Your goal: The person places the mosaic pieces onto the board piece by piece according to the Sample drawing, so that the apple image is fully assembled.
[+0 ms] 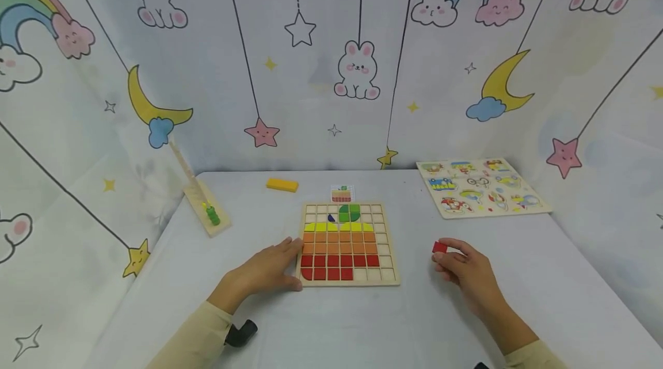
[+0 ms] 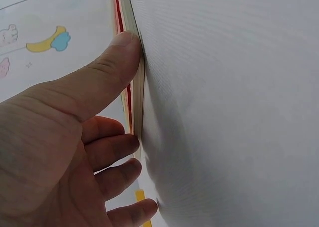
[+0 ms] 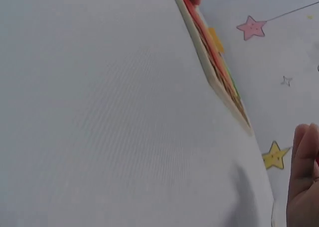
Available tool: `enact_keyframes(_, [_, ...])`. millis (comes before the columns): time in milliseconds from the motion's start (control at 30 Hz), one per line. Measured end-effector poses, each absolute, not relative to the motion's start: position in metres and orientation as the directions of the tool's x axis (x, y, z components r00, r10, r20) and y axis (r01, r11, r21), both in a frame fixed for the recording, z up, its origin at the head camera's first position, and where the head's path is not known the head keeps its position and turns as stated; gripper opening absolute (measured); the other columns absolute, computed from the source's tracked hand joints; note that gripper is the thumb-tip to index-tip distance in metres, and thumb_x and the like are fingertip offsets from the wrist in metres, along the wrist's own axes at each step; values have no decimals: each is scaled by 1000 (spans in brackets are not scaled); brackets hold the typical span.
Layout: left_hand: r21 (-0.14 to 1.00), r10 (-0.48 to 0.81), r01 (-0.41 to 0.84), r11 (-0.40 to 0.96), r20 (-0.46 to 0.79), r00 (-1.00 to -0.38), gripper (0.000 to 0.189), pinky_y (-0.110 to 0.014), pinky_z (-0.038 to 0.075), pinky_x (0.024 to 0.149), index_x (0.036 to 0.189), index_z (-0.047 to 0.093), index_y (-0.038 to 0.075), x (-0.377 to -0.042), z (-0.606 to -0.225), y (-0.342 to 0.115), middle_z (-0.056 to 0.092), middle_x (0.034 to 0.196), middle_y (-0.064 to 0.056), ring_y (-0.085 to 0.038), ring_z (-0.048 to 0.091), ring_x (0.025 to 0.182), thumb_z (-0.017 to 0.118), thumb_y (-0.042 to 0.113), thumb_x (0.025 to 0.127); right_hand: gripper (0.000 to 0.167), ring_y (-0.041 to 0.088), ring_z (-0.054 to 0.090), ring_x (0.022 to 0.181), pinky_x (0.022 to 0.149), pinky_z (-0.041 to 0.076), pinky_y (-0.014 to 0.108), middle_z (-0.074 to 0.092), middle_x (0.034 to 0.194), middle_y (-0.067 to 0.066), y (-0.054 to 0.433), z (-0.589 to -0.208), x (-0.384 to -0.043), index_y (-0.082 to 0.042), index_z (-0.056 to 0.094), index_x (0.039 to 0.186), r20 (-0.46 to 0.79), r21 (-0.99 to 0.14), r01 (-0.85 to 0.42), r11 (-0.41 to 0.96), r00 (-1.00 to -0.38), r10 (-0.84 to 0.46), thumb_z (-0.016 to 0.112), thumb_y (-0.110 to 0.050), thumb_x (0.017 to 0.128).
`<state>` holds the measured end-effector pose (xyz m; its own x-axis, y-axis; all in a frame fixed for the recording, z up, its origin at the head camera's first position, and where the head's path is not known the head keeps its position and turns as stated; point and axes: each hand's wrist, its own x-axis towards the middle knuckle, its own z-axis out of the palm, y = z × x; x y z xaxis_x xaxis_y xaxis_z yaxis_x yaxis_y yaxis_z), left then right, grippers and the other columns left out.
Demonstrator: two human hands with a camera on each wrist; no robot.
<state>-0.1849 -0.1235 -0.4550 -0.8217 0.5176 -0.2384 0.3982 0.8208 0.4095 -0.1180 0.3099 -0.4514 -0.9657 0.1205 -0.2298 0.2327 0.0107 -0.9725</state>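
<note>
A square wooden grid board [image 1: 391,254] lies on the table, holding rows of red, orange and yellow tiles. Green pieces [image 1: 349,213] and one small dark blue piece [image 1: 331,218] sit near its top. Along the board's left edge rests my left hand [image 1: 266,269], its thumb and fingertips touching the rim; the left wrist view shows the fingers [image 2: 117,150] loosely bent against the side. To the right of the board, my right hand [image 1: 468,277] pinches a red tile [image 1: 439,247] between thumb and fingers above the table. Only a sliver of that tile shows in the right wrist view.
A small picture card [image 1: 342,193] lies just behind the board. Farther back are a yellow block [image 1: 282,185] and, at the right, a wooden picture puzzle [image 1: 487,187]. A wooden stand [image 1: 207,216] with a green caterpillar figure [image 1: 211,214] is at the left.
</note>
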Motion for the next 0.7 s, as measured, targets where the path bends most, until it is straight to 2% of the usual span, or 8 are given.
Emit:
enact_keyframes(167, [403,513,396,825,-241,-824,99,-54,32,119,161,32,12,-185,-455,-124,37,163,-9,-29,29,153,83,47,83,62,16,71,92,77,57,22,70,106,-2,287,-450,-128,-9,49,147,-299,-954,299,-5,-951,86,75,-29,94])
enact_keyframes(367, [405,503,383,830,-248,-828,97,-54,32,119,160,34,12,-186,-453,-124,37,163,-11,-30,30,153,83,46,83,54,23,68,87,73,59,28,65,108,11,248,-457,-136,-4,58,140,-316,-942,307,138,-948,-43,78,-19,91])
enact_keyframes(467, [410,500,378,830,-250,-829,98,-54,33,119,160,34,13,-186,-452,-123,36,163,-12,-31,31,152,83,46,83,48,21,65,78,67,58,28,66,100,11,228,-462,-138,-4,63,134,-284,-933,245,265,-952,-118,79,-17,90])
enact_keyframes(567, [416,495,368,832,-255,-830,98,-55,33,119,160,33,13,-186,-453,-122,36,163,-12,-31,31,152,84,46,83,40,18,59,63,55,52,28,65,85,6,209,-465,-137,-8,69,127,-230,-889,151,432,-963,-137,80,-16,88])
enact_keyframes(700, [417,494,366,832,-258,-830,98,-55,33,118,160,33,13,-185,-453,-122,36,163,-13,-31,32,152,84,45,82,30,14,53,65,55,44,25,60,76,-1,186,-469,-136,-12,75,115,-123,-779,27,626,-986,-110,81,-12,85])
